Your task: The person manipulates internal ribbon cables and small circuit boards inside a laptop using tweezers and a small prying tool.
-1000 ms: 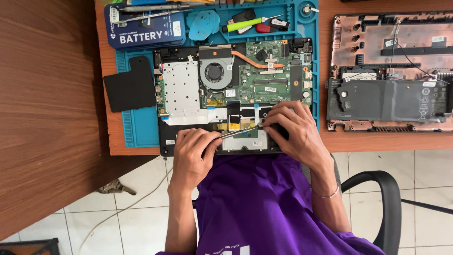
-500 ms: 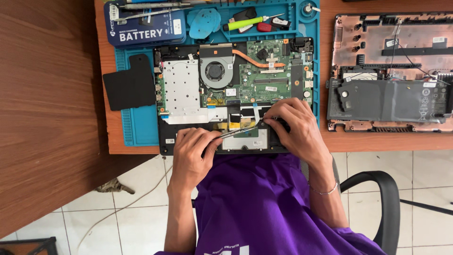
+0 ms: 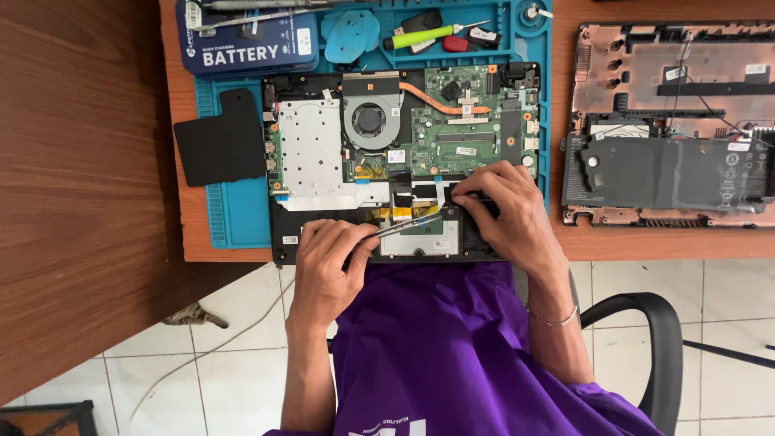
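Observation:
An opened laptop base (image 3: 404,153) lies on a blue work mat (image 3: 234,210), showing a green circuit board, a round fan and a copper heat pipe. My left hand (image 3: 327,270) grips metal tweezers (image 3: 408,227) whose tips point right, over the flat ribbon cables near the laptop's front edge. My right hand (image 3: 508,214) rests on the lower right part of the base, its fingertips pressing a black strip beside the ribbon cables.
A removed laptop bottom cover with a black battery (image 3: 670,129) lies to the right on the wooden desk. A black pad (image 3: 222,137), a dark blue box (image 3: 246,40) and a green-handled screwdriver (image 3: 420,36) sit on the mat. A black chair arm (image 3: 654,339) is at lower right.
Both hands stay in nearly the same place; the tweezers' tips have barely shifted over the ribbon cables.

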